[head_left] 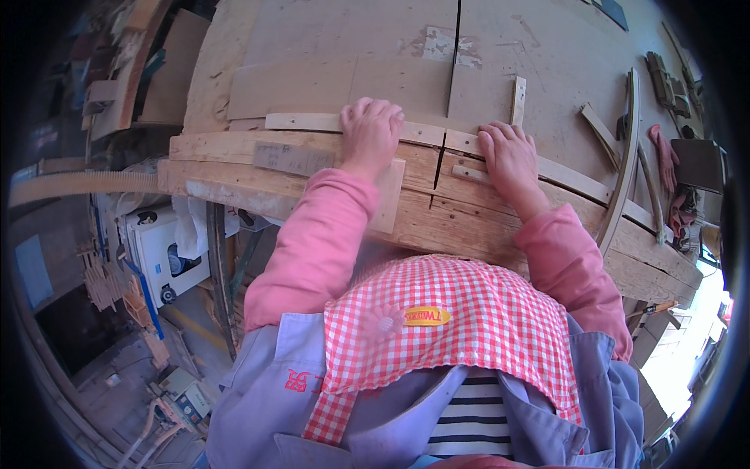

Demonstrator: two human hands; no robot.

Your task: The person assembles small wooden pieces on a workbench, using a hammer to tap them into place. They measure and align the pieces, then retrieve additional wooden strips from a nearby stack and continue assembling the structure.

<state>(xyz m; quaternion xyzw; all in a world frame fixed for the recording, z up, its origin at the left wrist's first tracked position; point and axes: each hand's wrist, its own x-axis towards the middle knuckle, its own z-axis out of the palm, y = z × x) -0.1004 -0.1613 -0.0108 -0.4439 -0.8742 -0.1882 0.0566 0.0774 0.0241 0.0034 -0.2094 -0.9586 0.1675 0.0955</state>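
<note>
My left hand (371, 134) is bent over a pale wooden strip (305, 122) along the near side of the workbench, its fingers curled across the far edge. To the right, past a dark slot (440, 160), my right hand (508, 160) curls over a second wooden strip (574, 178) in line with the first. The fingertips of both hands are partly hidden. Under my left wrist a flat pale board (388, 205) lies across the bench's thick front beam (426, 223). A grey-brown block with markings (293, 158) sits left of that wrist.
Beyond my hands spreads the worn bench top (312, 78), split by a dark gap. A short upright batten (519, 100) stands past my right hand. On the right are a long curved wooden piece (630, 148), pink gloves (665, 159) and a dark box (698, 165). A ribbed hose (86, 186) reaches the bench's left end.
</note>
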